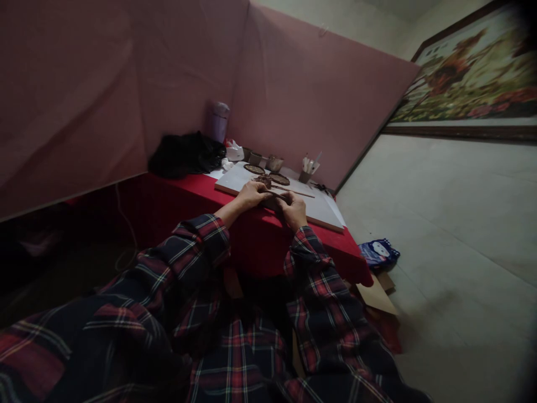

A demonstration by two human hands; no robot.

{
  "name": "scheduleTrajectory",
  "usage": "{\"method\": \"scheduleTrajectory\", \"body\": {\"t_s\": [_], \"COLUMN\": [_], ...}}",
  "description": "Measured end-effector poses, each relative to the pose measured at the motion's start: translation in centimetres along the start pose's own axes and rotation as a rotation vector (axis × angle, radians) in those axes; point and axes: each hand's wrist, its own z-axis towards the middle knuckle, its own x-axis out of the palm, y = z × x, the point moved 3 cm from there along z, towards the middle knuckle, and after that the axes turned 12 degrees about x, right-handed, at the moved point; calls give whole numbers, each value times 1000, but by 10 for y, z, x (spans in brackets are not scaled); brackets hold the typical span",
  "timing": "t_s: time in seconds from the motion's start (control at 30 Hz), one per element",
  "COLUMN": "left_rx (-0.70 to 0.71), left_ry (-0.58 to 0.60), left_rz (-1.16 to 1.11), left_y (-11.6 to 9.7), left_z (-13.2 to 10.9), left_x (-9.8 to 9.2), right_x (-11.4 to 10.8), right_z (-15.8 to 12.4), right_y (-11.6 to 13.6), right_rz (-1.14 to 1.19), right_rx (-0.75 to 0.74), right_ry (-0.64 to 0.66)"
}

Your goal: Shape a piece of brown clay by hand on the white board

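Note:
My left hand (250, 196) and my right hand (294, 211) meet over the near edge of a white board (327, 215) on a table with a red cloth (197, 187). Both hands are closed, pinching a small brown piece (272, 196) between them; I cannot make out what it is. Just beyond the hands, flat brown round pieces (279, 179) and another (254, 168) lie on the board, beside a thin stick (300, 192). Plaid sleeves cover both forearms.
A black bag (184, 154), a purple cup (217, 120), small bowls (274, 163) and a pot of tools (308, 168) stand at the table's back. Pink panels wall off the table. A blue packet (380, 253) and cardboard (377, 296) lie on the floor at right.

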Motion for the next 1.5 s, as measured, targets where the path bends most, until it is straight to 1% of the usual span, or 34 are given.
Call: {"method": "scheduleTrajectory", "body": {"t_s": [0.23, 0.47, 0.67, 1.03, 1.17, 1.5], "left_rx": [7, 10, -13, -13, -22, -15], "left_ry": [-1, 2, -10, -4, -10, -1], "left_rz": [24, 31, -29, -55, -83, -64], "left_y": [-3, 0, -1, 1, 2, 1], "left_z": [0, 0, -1, -1, -2, -1], "left_x": [-1, 0, 0, 0, 0, -1], "right_x": [0, 0, 1, 2, 2, 3], "right_z": [-1, -1, 1, 1, 1, 2], "right_y": [1, 1, -2, -2, -2, -4], "right_rz": [-7, -9, -4, -11, -2, 39], "right_rx": [4, 9, 14, -1, -12, -20], "right_ry": [3, 0, 4, -9, -1, 35]}}
